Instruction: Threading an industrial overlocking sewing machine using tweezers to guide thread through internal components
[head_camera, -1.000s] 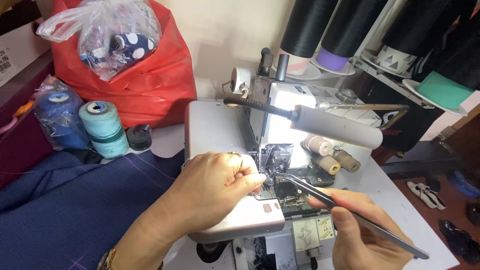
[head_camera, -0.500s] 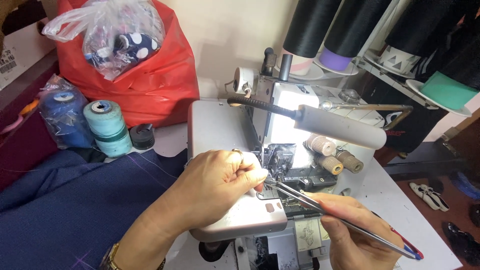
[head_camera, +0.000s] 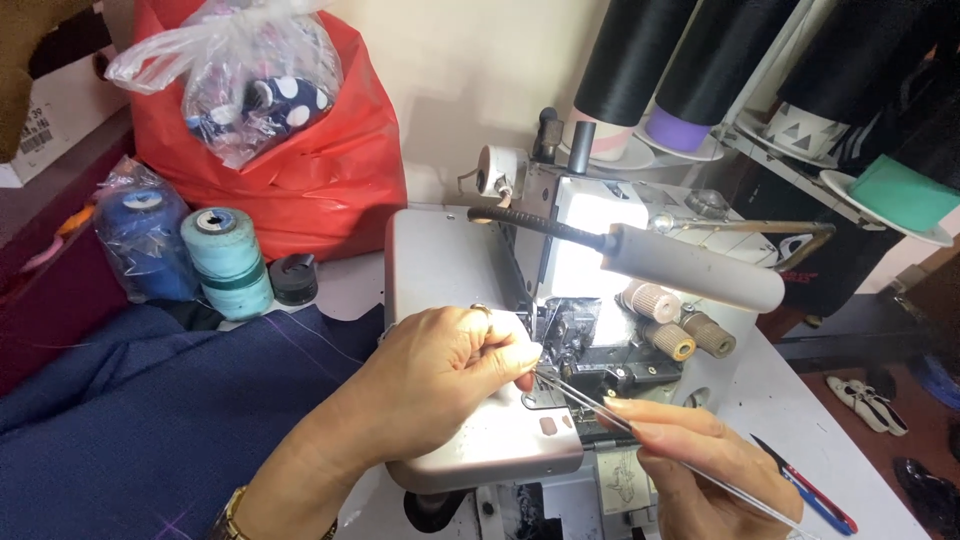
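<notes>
Pinching thread at frame centre, the left hand (head_camera: 440, 375) is steadying it while the right hand (head_camera: 690, 455) is gripping tweezers (head_camera: 600, 405), tips reaching the serger (head_camera: 560, 330) needle area.

We work at a white table (head_camera: 800, 410) that carries the grey sewing machine (head_camera: 450, 260), which sits under and just beyond our left hand (head_camera: 440, 380) and right hand (head_camera: 690, 455). To the right of our right hand, a small pair of snips with red and blue handles (head_camera: 810, 490) lies flat on the bare tabletop. To the left of our left hand, navy cloth (head_camera: 150, 410) spreads across the surface. Beyond that cloth stand a teal thread cone (head_camera: 228, 262), a blue cone wrapped in clear plastic (head_camera: 145, 240) and a small black cap (head_camera: 294, 278), with a red plastic bag (head_camera: 300, 170) behind them.
</notes>
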